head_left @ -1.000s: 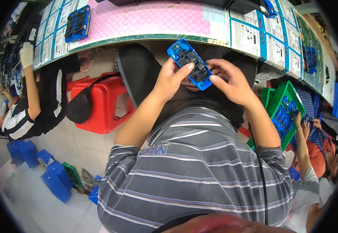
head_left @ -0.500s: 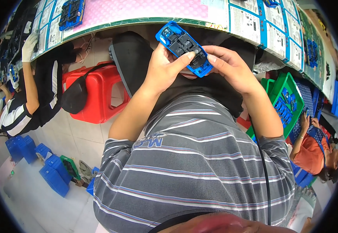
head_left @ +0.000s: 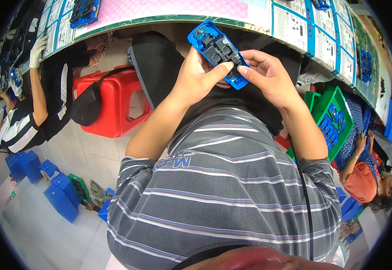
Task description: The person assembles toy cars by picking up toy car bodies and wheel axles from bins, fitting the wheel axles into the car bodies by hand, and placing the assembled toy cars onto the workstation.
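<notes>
A blue toy car body [head_left: 218, 48] with a black seat interior is held over my lap, just off the table's near edge. It is tilted, its far end pointing up and left. My left hand [head_left: 199, 77] grips it from the left side, with the thumb pressed on the black interior. My right hand [head_left: 270, 77] holds the near right end, its thumb tip at the interior close to the left thumb. The fingers beneath the car are mostly hidden.
Another blue toy car body [head_left: 86, 11] lies on the table at the left, by a pink bubble-textured mat [head_left: 169, 10]. A green crate [head_left: 340, 144] with blue parts stands at my right. A red stool [head_left: 115, 112] is at my left. Co-workers sit on both sides.
The toy car body has shifted slightly right and turned a little steeper. My right thumb has come inward onto the black interior, nearer the left thumb. The right-hand co-worker's hands have moved.
</notes>
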Tool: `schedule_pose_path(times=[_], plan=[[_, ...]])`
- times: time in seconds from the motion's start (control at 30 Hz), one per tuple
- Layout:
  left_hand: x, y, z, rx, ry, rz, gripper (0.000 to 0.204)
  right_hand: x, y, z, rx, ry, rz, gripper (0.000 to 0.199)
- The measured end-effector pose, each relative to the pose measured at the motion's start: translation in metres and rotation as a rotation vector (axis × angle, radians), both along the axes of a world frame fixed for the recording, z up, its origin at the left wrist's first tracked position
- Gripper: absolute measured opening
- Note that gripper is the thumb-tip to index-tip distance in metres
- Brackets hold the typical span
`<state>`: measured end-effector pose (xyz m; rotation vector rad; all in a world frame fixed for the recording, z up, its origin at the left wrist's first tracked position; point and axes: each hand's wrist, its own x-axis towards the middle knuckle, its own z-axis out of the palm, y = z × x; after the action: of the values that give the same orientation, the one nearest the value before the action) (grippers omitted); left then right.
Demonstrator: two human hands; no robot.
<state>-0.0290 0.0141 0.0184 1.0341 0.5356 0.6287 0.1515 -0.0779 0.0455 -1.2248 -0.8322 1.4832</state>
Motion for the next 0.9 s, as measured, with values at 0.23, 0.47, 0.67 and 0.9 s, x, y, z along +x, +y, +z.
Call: schedule_pose_path(times=[0.23,0.47,0.67,0.9], plan=[[0.004,0.002,-0.004,0.034,0.017,0.019,0.047,0.005,0.003,-0.005,-0.002,-0.037,0.038,0.027],[0.001,0.001,-0.019,-0.037,-0.012,0.034,0.037,-0.001,-0.001,-0.014,0.02,-0.02,0.026,0.025],[-0.008,0.014,-0.023,-0.115,-0.035,0.184,0.038,0.032,0.039,0.049,0.213,-0.774,-0.064,0.027],[-0.003,0.016,-0.034,-0.213,-0.049,0.178,0.03,0.122,0.185,0.097,0.235,-1.507,-0.133,0.026]])
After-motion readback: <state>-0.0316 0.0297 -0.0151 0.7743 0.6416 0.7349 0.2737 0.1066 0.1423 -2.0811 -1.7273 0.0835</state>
